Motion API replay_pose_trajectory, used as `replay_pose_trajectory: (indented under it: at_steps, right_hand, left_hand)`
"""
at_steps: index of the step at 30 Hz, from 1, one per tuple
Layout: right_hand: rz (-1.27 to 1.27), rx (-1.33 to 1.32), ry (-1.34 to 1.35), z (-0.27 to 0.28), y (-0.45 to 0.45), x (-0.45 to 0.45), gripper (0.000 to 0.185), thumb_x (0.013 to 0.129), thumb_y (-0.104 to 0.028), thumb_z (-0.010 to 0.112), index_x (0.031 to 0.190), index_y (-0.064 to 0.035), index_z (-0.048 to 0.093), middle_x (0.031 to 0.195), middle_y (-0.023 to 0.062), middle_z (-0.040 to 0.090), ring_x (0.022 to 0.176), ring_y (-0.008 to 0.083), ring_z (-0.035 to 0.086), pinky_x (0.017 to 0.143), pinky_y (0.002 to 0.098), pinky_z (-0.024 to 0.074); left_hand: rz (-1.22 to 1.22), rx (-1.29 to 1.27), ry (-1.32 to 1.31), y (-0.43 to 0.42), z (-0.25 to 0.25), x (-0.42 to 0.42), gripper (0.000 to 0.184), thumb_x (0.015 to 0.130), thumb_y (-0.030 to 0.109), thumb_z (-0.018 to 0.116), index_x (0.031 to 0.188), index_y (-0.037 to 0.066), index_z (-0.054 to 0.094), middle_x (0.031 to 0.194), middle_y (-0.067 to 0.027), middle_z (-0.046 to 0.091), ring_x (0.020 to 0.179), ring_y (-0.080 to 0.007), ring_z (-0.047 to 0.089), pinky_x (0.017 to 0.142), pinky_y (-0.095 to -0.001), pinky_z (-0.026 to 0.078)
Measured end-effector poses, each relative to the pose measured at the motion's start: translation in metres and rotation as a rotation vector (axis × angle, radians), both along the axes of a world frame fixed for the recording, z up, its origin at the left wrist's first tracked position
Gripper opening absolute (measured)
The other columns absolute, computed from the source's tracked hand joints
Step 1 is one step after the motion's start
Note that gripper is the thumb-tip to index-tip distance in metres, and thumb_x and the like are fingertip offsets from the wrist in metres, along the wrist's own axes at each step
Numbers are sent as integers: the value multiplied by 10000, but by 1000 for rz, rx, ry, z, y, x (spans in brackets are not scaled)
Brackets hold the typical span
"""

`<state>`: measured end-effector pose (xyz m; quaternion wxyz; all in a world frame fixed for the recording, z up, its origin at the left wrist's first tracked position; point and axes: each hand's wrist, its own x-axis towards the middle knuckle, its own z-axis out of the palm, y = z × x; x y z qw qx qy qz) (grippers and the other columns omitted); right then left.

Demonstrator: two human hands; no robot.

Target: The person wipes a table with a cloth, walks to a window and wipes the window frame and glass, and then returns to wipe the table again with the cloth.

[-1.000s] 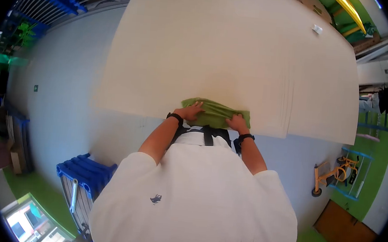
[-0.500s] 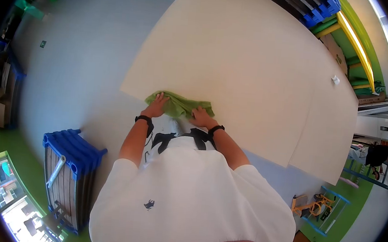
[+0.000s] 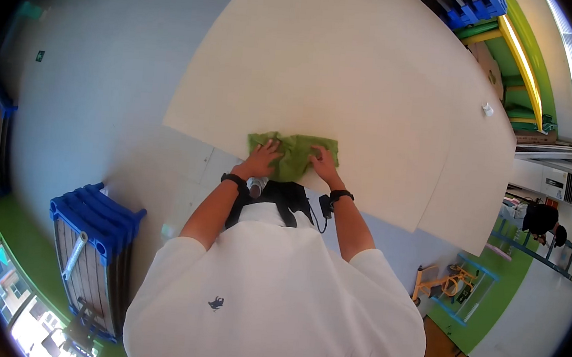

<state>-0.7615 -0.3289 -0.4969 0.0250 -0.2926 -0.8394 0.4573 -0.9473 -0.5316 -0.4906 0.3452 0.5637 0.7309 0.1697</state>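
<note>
A crumpled green cloth point(image 3: 295, 151) lies on the near edge of a large pale board point(image 3: 336, 67), and part of it drops over that edge. My left hand point(image 3: 261, 159) rests on the cloth's left part, gripping it with slightly spread fingers. On the right part, the bent fingers of my right hand point(image 3: 325, 163) hold the fabric. Both wrists have black bands. Folds of cloth hide some fingertips.
A second pale board point(image 3: 469, 188) adjoins on the right, with a small white item point(image 3: 487, 109) near its far edge. Stacked blue-ended cots point(image 3: 94, 230) stand at the left. A person in black point(image 3: 542, 220) is at the far right, near an orange and blue frame point(image 3: 454, 281).
Both hands and the cloth have shifted right along the board's near edge. The cloth is spread wider at the top. My view has moved slightly.
</note>
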Motion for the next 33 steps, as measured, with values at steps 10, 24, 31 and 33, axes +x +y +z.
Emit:
replay_pose_trajectory:
  at_steps: [10, 24, 31, 33]
  right_hand:
    - [-135, 331, -134, 1, 40, -9, 438, 710, -241, 721, 1075, -102, 522, 924, 151, 492, 874, 316, 496, 768, 414, 419]
    - [-154, 213, 55, 46, -15, -24, 295, 759, -36, 559, 1050, -48, 605, 981, 187, 498, 959, 352, 496, 823, 423, 438]
    - [-599, 283, -128, 35, -26, 44, 304, 719, -57, 620, 1019, -34, 578, 988, 202, 488, 945, 372, 504, 828, 436, 434]
    - [-636, 295, -147, 29, -30, 42, 306, 722, -71, 629, 1022, -36, 580, 990, 204, 493, 940, 375, 509, 825, 436, 435]
  left_hand:
    - [115, 166, -343, -20, 10, -56, 506, 769, 10, 536, 1261, 115, 479, 1493, -143, 227, 1371, -378, 193, 1095, -454, 257]
    - [81, -54, 434, 36, 36, -46, 719, 720, 80, 573, 1385, 16, 308, 1446, -324, 144, 1337, -499, 151, 1028, -543, 290]
    - [-183, 16, 333, 71, 0, -21, 896, 725, 198, 642, 1439, -8, 143, 1439, -374, 25, 1335, -540, 71, 1023, -606, 253]
    - [-198, -30, 320, 70, 1, -22, 919, 727, 235, 655, 1442, -5, 131, 1443, -371, 4, 1342, -533, 49, 1037, -603, 226]
